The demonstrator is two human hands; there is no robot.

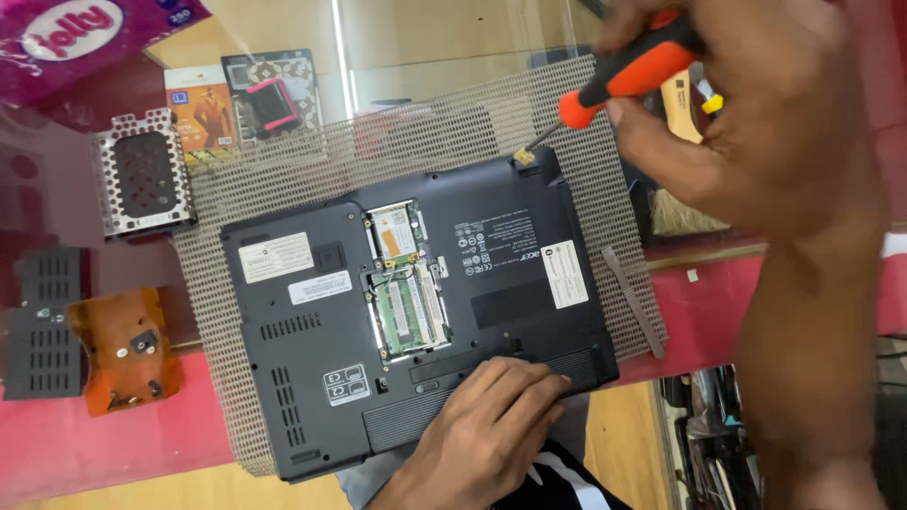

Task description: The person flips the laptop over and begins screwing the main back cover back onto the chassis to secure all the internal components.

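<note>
A black laptop [312, 312] lies upside down on a grey mesh mat [425, 142]. Its middle bay [406, 302] is uncovered, showing green circuit boards. My right hand [756, 123], at the top right, grips an orange and black screwdriver [628, 76]. The screwdriver's tip rests at the laptop's far right corner [524, 156]. My left hand [491, 416] lies flat on the near edge of the laptop, fingers spread over the battery strip, holding nothing.
Left of the mat lie a perforated metal drive caddy [144, 184], a black vented cover [42, 321] and an orange film piece [123, 349]. A grey pry tool [633, 302] lies right of the laptop. A purple packet [76, 38] and small boxes [200, 113] sit behind.
</note>
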